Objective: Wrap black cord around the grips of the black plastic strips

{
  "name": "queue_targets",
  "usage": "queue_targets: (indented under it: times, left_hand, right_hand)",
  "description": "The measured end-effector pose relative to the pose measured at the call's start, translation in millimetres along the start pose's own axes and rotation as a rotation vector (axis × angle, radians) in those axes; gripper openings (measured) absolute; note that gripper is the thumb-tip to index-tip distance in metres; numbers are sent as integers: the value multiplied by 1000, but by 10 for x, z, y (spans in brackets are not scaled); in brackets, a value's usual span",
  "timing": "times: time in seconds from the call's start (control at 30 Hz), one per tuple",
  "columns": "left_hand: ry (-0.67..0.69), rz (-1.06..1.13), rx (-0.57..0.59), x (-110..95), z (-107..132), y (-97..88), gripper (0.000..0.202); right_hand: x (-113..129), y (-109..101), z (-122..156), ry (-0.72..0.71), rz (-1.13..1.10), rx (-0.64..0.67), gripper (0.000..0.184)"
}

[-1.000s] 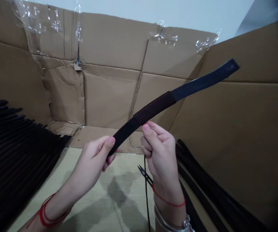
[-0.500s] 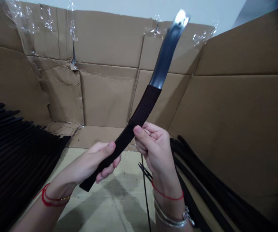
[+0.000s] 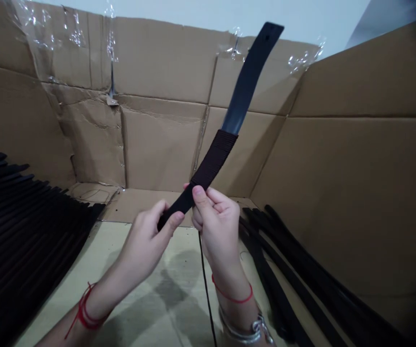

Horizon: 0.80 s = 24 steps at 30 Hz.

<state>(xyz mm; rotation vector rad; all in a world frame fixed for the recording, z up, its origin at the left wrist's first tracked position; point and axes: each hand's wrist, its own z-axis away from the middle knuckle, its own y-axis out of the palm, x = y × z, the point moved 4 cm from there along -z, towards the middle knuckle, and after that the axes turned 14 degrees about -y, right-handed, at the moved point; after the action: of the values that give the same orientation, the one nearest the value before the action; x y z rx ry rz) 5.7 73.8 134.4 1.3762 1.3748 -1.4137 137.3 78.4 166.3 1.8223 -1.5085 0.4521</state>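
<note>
I hold a long curved black strip [image 3: 246, 86] with a hole near its top end; its middle is wrapped in dark cord [image 3: 213, 161]. My left hand [image 3: 148, 241] is closed round the strip's lower end. My right hand [image 3: 213, 219] pinches the wrapped part just above it. The strip points up and to the right. A thin black cord [image 3: 205, 284] hangs down below my right hand.
Cardboard walls [image 3: 164, 111] enclose the work surface [image 3: 150, 299]. A stack of black strips [image 3: 20, 217] lies at the left. More black strips [image 3: 302, 284] lie along the right wall.
The strip swung from pointing right to pointing steeply upward. My left hand then slid along it to the lower end, close to my right hand. The scissors seen earlier are out of sight.
</note>
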Motion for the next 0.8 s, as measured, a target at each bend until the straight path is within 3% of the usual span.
queue_targets:
  times: [0.03, 0.07, 0.23, 0.27, 0.3, 0.33, 0.43, 0.47, 0.5, 0.6, 0.63, 0.67, 0.77, 0.8]
  left_hand:
    - [9, -2, -23, -9, 13, -11, 50]
    - [-10, 33, 30, -7, 25, -5, 51]
    - [-296, 490, 698, 34, 112, 123, 55]
    - [-331, 540, 796, 39, 123, 156, 57]
    - [-339, 552, 823, 48, 115, 178, 58]
    - [-309, 522, 762, 59, 85, 183, 59]
    - [-126, 330, 265, 68, -19, 72, 55]
    - [-112, 302, 194, 68, -24, 55, 55]
    - [-145, 312, 225, 77, -22, 71, 56]
    - [-344, 441, 574, 112, 30, 218, 60]
    - [-351, 447, 585, 112, 34, 235, 61]
    - [-310, 415, 497, 108, 20, 219, 62]
    - [-99, 212, -8, 52, 10, 43, 61]
    - [-84, 173, -56, 39, 25, 11, 63]
  right_hand:
    - [-1, -3, -3, 17, -13, 8, 32]
    - [1, -8, -11, 43, -36, 33, 32]
    - [14, -14, -47, 149, -156, 211, 33]
    - [3, -7, -48, 146, -169, 208, 32]
    - [-12, -1, -48, 130, -171, 180, 29]
    - [-25, -1, -49, 101, -159, 132, 27]
    - [-32, -20, -52, -6, -90, -13, 25]
    - [-31, -18, -52, -9, -82, -7, 25]
    - [-32, -8, -51, 10, -90, 31, 26]
    - [-41, 25, -38, 96, -136, 176, 37]
    - [-42, 22, -39, 93, -138, 177, 38]
    - [-42, 12, -42, 73, -134, 145, 37]
    - [-54, -15, -46, 22, -119, 4, 34]
    - [-61, -7, -43, 35, -127, -3, 34]
